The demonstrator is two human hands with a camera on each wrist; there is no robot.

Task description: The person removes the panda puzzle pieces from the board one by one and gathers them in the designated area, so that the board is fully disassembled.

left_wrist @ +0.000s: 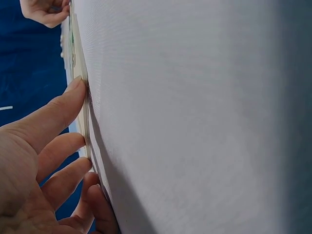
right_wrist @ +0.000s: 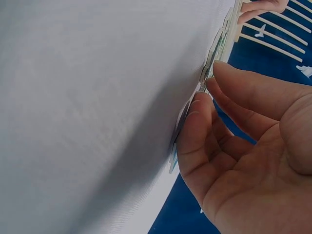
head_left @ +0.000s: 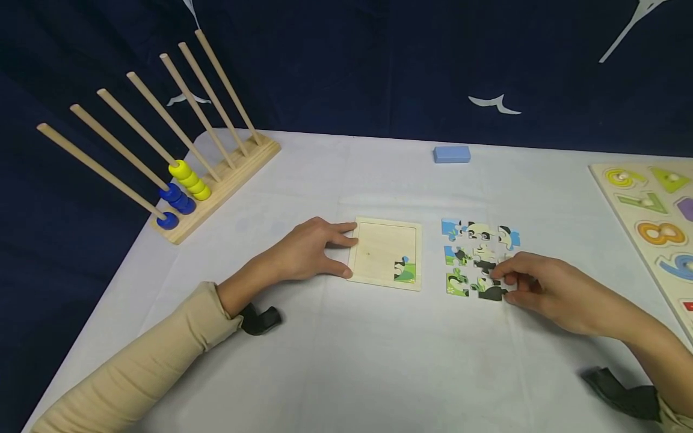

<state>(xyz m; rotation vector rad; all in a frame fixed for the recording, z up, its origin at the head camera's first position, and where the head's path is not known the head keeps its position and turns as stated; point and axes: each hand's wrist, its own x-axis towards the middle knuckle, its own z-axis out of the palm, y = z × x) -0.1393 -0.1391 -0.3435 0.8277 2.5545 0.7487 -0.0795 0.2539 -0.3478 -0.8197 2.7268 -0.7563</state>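
A square wooden puzzle tray point(head_left: 379, 249) lies flat, with one green and black piece point(head_left: 407, 272) in its lower right corner. My left hand point(head_left: 308, 249) rests at the tray's left edge, thumb and fingers spread along the rim. Right of the tray, several panda jigsaw pieces point(head_left: 455, 285) are laid out in rows. My right hand point(head_left: 552, 291) is over the lower right of these, thumb and index fingertips pinching at the edges of a black-and-green panda piece point(head_left: 491, 293). In the right wrist view, the other fingers point(right_wrist: 192, 141) curl down close to the table.
A wooden abacus point(head_left: 243, 165) with tall pegs and blue and yellow beads stands at the back left. At the back lies a blue block point(head_left: 452, 154). A board of number and shape pieces point(head_left: 622, 216) reaches the right edge. The white tablecloth point(head_left: 346, 355) spreads in front.
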